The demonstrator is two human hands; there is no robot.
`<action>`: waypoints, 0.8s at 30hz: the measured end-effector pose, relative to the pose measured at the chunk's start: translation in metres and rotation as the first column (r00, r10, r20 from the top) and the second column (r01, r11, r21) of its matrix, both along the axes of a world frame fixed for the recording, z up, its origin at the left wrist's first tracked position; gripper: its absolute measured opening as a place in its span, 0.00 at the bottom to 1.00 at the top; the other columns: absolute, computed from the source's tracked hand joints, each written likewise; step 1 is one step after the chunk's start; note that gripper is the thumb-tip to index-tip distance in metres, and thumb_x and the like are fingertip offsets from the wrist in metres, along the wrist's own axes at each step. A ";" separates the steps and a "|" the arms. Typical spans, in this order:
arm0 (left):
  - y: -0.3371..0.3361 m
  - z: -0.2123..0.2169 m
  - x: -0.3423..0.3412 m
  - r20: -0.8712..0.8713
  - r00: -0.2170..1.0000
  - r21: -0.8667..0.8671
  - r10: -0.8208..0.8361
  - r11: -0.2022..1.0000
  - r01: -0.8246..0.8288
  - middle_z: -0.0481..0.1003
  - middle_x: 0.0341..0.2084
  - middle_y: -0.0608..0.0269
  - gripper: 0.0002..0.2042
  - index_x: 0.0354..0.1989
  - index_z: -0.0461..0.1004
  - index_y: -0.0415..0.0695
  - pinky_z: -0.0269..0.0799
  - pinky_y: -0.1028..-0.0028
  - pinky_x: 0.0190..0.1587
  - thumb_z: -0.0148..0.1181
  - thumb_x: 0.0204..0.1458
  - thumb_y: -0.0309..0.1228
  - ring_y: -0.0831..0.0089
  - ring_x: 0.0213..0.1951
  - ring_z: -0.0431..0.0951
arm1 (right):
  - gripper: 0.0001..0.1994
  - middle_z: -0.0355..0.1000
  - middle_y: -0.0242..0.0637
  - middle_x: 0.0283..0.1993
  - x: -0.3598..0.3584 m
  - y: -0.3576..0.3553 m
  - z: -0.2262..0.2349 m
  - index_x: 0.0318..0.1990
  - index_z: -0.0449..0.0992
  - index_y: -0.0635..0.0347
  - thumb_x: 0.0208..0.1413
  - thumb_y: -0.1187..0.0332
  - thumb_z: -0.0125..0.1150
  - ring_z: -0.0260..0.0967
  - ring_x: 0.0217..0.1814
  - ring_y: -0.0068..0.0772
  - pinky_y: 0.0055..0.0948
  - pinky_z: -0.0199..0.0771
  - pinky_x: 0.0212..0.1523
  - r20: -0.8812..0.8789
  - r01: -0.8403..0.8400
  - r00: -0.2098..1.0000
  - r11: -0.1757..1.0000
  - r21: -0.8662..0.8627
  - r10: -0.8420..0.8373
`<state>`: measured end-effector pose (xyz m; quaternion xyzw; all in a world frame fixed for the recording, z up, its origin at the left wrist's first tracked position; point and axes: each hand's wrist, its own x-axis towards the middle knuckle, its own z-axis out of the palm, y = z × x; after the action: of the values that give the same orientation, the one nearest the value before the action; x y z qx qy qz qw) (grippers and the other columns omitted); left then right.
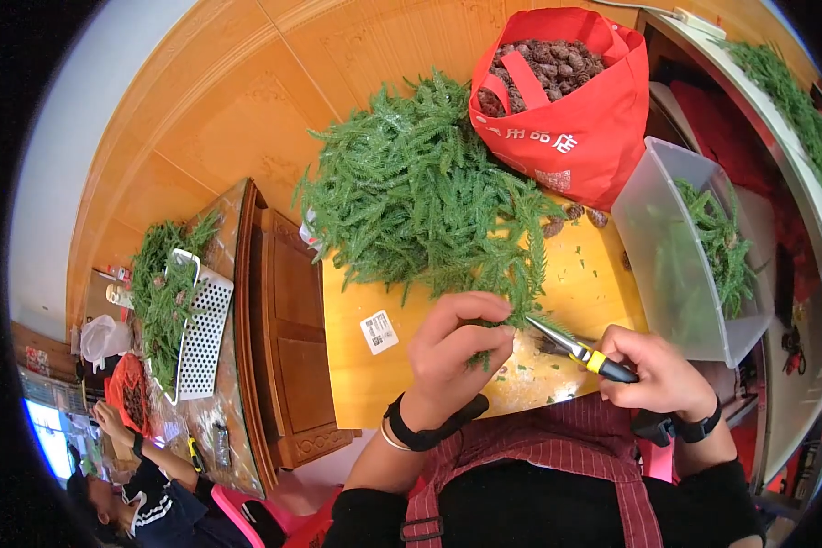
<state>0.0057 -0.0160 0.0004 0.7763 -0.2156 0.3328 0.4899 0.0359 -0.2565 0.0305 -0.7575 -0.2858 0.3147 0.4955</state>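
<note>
My left hand (457, 352) pinches a green artificial pine sprig (528, 279) between thumb and fingers, over the yellow tabletop (361, 384). In my right hand (658, 370) is a pair of long-nose pliers (598, 361) with black and yellow handles. The metal jaws point up and left, meeting the sprig's lower end beside my left fingertips; whether they grip it I cannot tell. Just beyond my hands lies a large heap of pine sprigs (402, 183). Small green scraps are scattered under the pliers.
A red bag (603, 132) full of pine cones (553, 68) stands at the back right. Loose cones (598, 218) lie before it. Right of the table, a translucent bin (671, 265) holds greenery. At left, another person (160, 493) sits by a table with a white perforated basket (205, 333).
</note>
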 end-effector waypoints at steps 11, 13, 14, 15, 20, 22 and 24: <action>0.003 0.002 0.003 0.104 0.994 0.090 -0.025 0.996 0.015 0.71 0.28 0.57 0.09 0.22 0.71 0.37 0.72 0.70 0.34 0.62 0.31 0.15 0.60 0.34 0.74 | 0.08 0.71 0.39 0.32 0.004 -0.010 -0.012 0.32 0.63 0.64 0.43 0.78 0.53 0.67 0.36 0.26 0.24 0.63 0.39 -0.434 -0.017 0.893 0.975 0.220 0.114; 0.004 0.001 0.002 0.148 0.989 0.194 -0.003 0.981 -0.027 0.71 0.28 0.58 0.11 0.23 0.70 0.40 0.72 0.70 0.34 0.62 0.32 0.14 0.60 0.34 0.75 | 0.09 0.71 0.44 0.37 0.005 -0.010 -0.012 0.34 0.65 0.66 0.42 0.79 0.52 0.70 0.41 0.31 0.26 0.63 0.46 -0.515 -0.013 0.843 0.963 0.268 0.155; 0.004 0.001 0.002 0.147 0.989 0.195 -0.002 0.980 -0.027 0.71 0.28 0.58 0.11 0.23 0.70 0.40 0.72 0.70 0.34 0.62 0.32 0.14 0.60 0.34 0.75 | 0.09 0.71 0.45 0.38 0.006 -0.009 -0.010 0.35 0.65 0.67 0.43 0.79 0.51 0.69 0.42 0.32 0.28 0.62 0.47 -0.548 -0.011 0.817 0.955 0.296 0.179; 0.005 0.001 0.001 0.157 0.988 0.212 -0.005 0.977 -0.029 0.71 0.28 0.58 0.10 0.23 0.70 0.40 0.72 0.70 0.34 0.62 0.32 0.14 0.60 0.34 0.75 | 0.09 0.71 0.46 0.39 0.007 -0.008 -0.009 0.35 0.65 0.68 0.44 0.80 0.50 0.69 0.44 0.34 0.30 0.61 0.49 -0.579 -0.008 0.789 0.946 0.324 0.205; 0.005 0.004 0.002 0.176 0.984 0.247 -0.010 0.968 -0.034 0.72 0.28 0.58 0.10 0.23 0.70 0.40 0.73 0.69 0.33 0.62 0.31 0.15 0.60 0.34 0.75 | 0.08 0.69 0.44 0.43 0.015 -0.011 -0.012 0.38 0.64 0.67 0.49 0.77 0.49 0.69 0.42 0.29 0.24 0.64 0.43 -0.566 -0.080 0.787 0.951 0.299 0.244; 0.005 0.005 0.000 0.158 0.987 0.256 -0.006 0.966 -0.035 0.72 0.28 0.57 0.10 0.23 0.70 0.39 0.73 0.69 0.33 0.62 0.31 0.15 0.59 0.34 0.75 | 0.07 0.69 0.44 0.43 0.016 -0.011 -0.013 0.38 0.64 0.67 0.49 0.77 0.48 0.70 0.41 0.30 0.24 0.64 0.42 -0.600 -0.077 0.758 0.948 0.308 0.256; 0.005 0.007 0.000 0.168 0.986 0.270 -0.005 0.962 -0.041 0.71 0.28 0.57 0.10 0.23 0.70 0.39 0.73 0.69 0.33 0.62 0.31 0.15 0.59 0.34 0.75 | 0.08 0.69 0.43 0.42 0.016 -0.011 -0.012 0.38 0.64 0.67 0.50 0.77 0.48 0.71 0.39 0.31 0.24 0.65 0.40 -0.655 -0.055 0.705 0.942 0.332 0.272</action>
<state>0.0061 -0.0111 0.0072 0.8078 -0.2925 0.3682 0.3555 0.0517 -0.2678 0.0189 -0.4755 -0.1890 0.5728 0.6403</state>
